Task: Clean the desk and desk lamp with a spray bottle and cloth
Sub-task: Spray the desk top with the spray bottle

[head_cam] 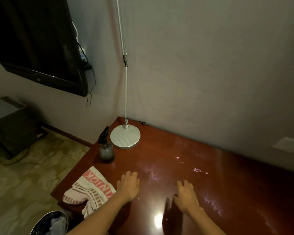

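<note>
Both hands hold nothing: the left hand (128, 185) and the right hand (186, 195) lie palm down, fingers straight and slightly spread, at the near part of the glossy reddish-brown wooden desk (227, 175). Whether the palms press on the wood or sit just above it cannot be told. The two hands are apart, with a bare strip of desk between them where a bright spot of light reflects

Just beside the left hand, on its left side, lies the crumpled white towel cloth with pink lettering and brown stripes (90, 189); it sits at the desk's left edge and one fold hangs over the near corner. Further back along the same edge stands the small clear spray bottle with a black trigger head (106, 151), upright, near the silver desk lamp (125, 137). The lamp's round ribbed base sits in the far left corner of the desk, and its thin jointed arm rises up out of view along the grey wall (210, 65)

Pale wet streaks and small shining patches spread over the desk top ahead of and to the right of the hands

A black flat screen (32, 39) hangs on the left wall with cables trailing below it. On the patterned beige carpet (24, 175) near the desk's corner stands a round dark bin (41, 224) with something pale inside
</note>
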The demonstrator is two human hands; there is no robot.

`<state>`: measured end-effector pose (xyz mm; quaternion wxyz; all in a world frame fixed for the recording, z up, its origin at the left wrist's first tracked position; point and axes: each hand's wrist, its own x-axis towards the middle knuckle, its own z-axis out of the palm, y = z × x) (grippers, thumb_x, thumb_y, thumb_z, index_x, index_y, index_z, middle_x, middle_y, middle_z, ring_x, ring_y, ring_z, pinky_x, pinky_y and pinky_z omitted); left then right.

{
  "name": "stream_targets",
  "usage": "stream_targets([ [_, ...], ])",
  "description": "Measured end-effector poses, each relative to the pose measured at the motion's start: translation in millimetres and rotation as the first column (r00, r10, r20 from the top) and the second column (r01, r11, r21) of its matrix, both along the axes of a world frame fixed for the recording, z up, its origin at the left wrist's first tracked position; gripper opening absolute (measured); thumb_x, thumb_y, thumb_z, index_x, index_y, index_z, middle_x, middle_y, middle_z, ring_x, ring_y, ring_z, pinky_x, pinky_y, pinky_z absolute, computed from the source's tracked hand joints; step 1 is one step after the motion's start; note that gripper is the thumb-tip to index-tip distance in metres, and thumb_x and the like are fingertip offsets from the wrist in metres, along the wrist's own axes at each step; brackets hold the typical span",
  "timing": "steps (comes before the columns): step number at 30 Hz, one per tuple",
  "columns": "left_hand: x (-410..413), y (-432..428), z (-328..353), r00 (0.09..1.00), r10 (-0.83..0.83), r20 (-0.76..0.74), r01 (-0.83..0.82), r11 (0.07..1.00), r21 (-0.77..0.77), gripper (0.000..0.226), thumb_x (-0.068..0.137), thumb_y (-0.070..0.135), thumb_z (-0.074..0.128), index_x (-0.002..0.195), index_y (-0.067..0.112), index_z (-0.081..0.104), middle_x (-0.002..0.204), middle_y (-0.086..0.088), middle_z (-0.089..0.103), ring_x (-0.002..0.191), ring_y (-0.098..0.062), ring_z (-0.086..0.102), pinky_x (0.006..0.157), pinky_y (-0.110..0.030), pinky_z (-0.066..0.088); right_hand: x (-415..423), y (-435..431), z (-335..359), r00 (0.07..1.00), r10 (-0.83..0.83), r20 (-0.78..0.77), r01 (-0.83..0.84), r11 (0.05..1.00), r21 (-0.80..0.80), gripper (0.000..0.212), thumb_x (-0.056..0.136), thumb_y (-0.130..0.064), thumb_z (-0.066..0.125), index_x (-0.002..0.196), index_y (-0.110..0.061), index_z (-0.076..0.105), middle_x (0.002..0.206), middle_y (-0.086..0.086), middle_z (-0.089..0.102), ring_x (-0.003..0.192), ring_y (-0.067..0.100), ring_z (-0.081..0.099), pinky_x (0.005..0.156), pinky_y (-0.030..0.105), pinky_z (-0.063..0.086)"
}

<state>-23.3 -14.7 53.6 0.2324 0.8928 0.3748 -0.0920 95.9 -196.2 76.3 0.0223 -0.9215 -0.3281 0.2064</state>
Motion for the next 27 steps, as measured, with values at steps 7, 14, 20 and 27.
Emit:
stream_targets([
  [7, -20, 85, -23, 0.901, 0.413, 0.13, -0.374, 0.894, -0.248, 0.045, 0.093, 0.04, 0.049, 0.129, 0.013, 0.049, 0.134, -0.01, 0.048, 0.119, -0.028, 0.052, 0.098, -0.043, 0.046, -6, 36, -15, 1.0, -0.02, -0.018, 0.021, 0.999, 0.03, 0.049, 0.094, -0.031, 0.051, 0.139, -0.017, 0.038, 0.139, 0.006, 0.038, 0.126, 0.023, 0.036, 0.106, 0.031, 0.035],
  [14, -14, 174, -16, 0.687, 0.65, 0.324, -0.535, 0.755, -0.379, 0.085, 0.08, 0.036, 0.072, 0.146, 0.011, 0.026, 0.149, -0.016, 0.028, 0.133, -0.039, 0.036, 0.105, -0.051, 0.038, -24, 76, -35, 0.996, -0.063, -0.06, 0.067, 0.996, 0.064, 0.046, 0.097, -0.023, 0.045, 0.142, -0.019, 0.034, 0.141, 0.004, 0.038, 0.128, 0.019, 0.036, 0.108, 0.026, 0.033],
  [20, 21, 215, -20, 0.647, 0.626, 0.436, -0.369, 0.757, -0.54, 0.072, 0.079, 0.023, 0.076, 0.141, 0.02, 0.039, 0.141, -0.009, 0.048, 0.131, -0.032, 0.043, 0.108, -0.048, 0.037, -31, 90, -45, 0.991, -0.118, -0.059, 0.122, 0.991, 0.061, 0.046, 0.097, -0.022, 0.045, 0.142, -0.02, 0.035, 0.142, 0.003, 0.038, 0.127, 0.018, 0.037, 0.107, 0.027, 0.035],
  [27, 31, 226, -34, 0.794, 0.454, 0.404, -0.225, 0.837, -0.499, 0.066, 0.073, 0.032, 0.08, 0.132, 0.019, 0.052, 0.127, -0.014, 0.058, 0.124, -0.037, 0.049, 0.105, -0.054, 0.037, -32, 61, -50, 0.965, -0.249, -0.082, 0.25, 0.968, 0.0, 0.044, 0.095, -0.022, 0.039, 0.139, -0.018, 0.038, 0.138, 0.007, 0.039, 0.127, 0.025, 0.034, 0.106, 0.032, 0.033],
])
